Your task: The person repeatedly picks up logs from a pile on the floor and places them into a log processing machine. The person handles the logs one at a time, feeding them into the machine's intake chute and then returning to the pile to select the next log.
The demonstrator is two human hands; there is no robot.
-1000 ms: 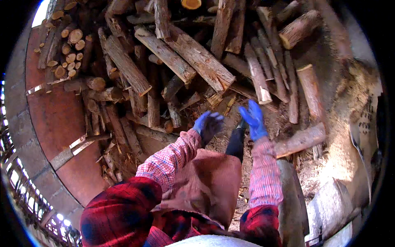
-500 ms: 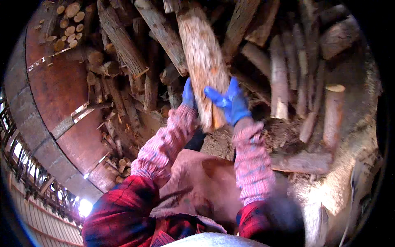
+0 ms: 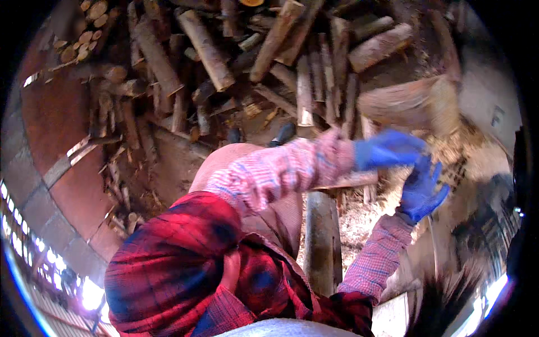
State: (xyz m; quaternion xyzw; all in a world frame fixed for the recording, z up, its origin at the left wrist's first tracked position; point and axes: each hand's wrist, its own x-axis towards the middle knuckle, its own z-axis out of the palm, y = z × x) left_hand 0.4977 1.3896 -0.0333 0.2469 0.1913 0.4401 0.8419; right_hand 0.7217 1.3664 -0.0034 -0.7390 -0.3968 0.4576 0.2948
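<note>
A thick barked log, blurred, lies or moves at the right with its pale end toward the wall side. Just below it is my left hand in a blue glove, its blurred fingers stretched to the right and a narrow gap between it and the log. My right hand, gloved in blue too, is lower and farther right, fingers spread, nothing in it. The fingertips of both hands come close together. Whether the log rests on anything, I cannot tell.
Many loose logs lie in a heap ahead. Cut logs are stacked at the far left. Near my legs stands an upright post-like log. Pale sawdust covers ground at the right, beside a grey surface.
My body and both arms have swung to the right. The log, held between both hands before, is now at the right and out of them. My right hand has opened.
</note>
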